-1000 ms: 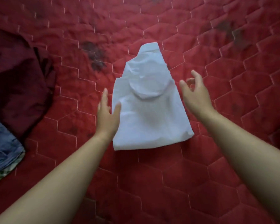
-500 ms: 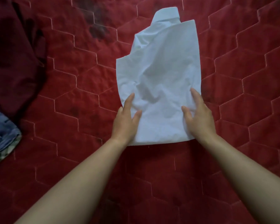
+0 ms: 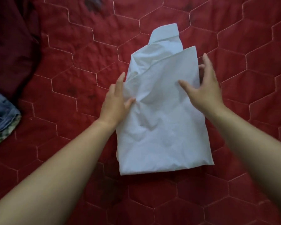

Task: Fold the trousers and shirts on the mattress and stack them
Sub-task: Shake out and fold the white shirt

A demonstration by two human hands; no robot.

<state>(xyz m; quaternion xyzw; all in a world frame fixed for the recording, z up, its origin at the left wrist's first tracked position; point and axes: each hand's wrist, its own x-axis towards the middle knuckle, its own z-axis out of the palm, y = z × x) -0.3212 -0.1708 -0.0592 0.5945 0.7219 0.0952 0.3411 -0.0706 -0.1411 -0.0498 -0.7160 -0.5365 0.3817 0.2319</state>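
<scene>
What worries me is the looseness of the fold. The shirt [image 3: 162, 127] has its top flap lying askew below the collar, and creases gather under my left thumb. If I push inward from there, the cloth would likely bunch further. If I lift it by the sides alone, I think the layers could slide and the fold fall open.

My left hand [image 3: 116, 98] is unclenched, with fingers straight along the shirt's left edge and the thumb pressing on the cloth. My right hand [image 3: 203, 88] is spread wide at the right edge, thumb over the cloth. Whether it touches, I cannot tell.

The shirt lies flat on the mattress [image 3: 71, 143] between my hands, collar beyond my fingertips, hem back beside my forearms. A blue cloth [image 3: 2, 117] sits well left of my left hand. Carrying the shirt that far could undo it.
</scene>
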